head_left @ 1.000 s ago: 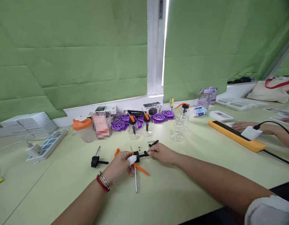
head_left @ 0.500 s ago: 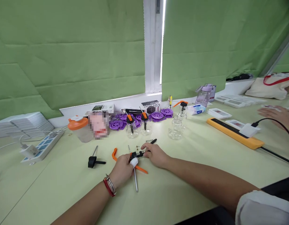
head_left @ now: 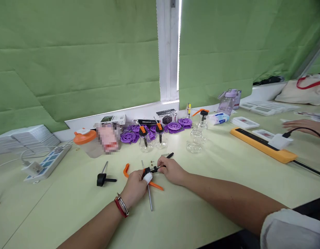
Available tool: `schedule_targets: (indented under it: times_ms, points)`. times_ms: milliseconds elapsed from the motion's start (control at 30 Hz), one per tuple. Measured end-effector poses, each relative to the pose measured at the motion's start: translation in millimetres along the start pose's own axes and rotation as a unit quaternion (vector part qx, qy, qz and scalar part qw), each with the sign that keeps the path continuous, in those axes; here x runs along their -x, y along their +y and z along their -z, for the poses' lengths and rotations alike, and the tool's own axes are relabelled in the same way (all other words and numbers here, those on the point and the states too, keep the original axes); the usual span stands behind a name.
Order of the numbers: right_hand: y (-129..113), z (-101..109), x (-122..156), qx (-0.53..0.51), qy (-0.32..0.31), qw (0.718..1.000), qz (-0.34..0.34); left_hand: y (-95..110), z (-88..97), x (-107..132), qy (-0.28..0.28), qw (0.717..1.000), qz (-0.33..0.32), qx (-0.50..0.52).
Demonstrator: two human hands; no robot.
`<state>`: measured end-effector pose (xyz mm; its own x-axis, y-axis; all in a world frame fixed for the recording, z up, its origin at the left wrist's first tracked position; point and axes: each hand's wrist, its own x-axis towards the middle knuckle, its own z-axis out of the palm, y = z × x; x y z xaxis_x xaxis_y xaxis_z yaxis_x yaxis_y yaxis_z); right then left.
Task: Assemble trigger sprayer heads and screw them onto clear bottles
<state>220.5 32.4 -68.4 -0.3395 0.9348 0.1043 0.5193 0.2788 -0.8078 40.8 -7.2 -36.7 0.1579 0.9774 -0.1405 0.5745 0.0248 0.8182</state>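
Both of my hands grip one small black pump part point(head_left: 152, 169) over the pale green table. My left hand point(head_left: 135, 186), with a white wrap on the thumb and red and silver bracelets at the wrist, pinches its left end. My right hand point(head_left: 172, 170) pinches its thin right end. Under the hands lie a metal rod point(head_left: 149, 195) and an orange lever point(head_left: 156, 186). Another orange lever point(head_left: 126, 169) rests just to the left. A spring point(head_left: 165, 155) and tiny bits point(head_left: 152, 161) lie just beyond.
A black T-shaped part point(head_left: 102, 178) lies left. Behind stand glass bottles point(head_left: 194, 142), purple wheels point(head_left: 173, 126), an orange-lidded jar point(head_left: 85, 141) and a white power strip point(head_left: 46, 162). At right sits an orange power strip point(head_left: 258, 145) with another person's hand point(head_left: 303, 126).
My hands stay on the black part and have shifted little. The other person's hand at right has moved away from the orange power strip. The view has drifted slightly.
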Motion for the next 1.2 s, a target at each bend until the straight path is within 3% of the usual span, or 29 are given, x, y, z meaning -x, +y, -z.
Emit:
schedule_targets:
  times_ms: [200, 1200]
  points:
    - [-0.1, 0.7, -0.8, 0.014, -0.003, 1.000, 0.003, 2.1, -0.7, 1.5, -0.016, 0.999, 0.035, 0.009]
    - [7.3, -1.5, -2.4, 0.000, 0.006, 1.000, 0.007, -0.5, 0.5, 2.1, -0.004, 0.998, 0.060, 0.019]
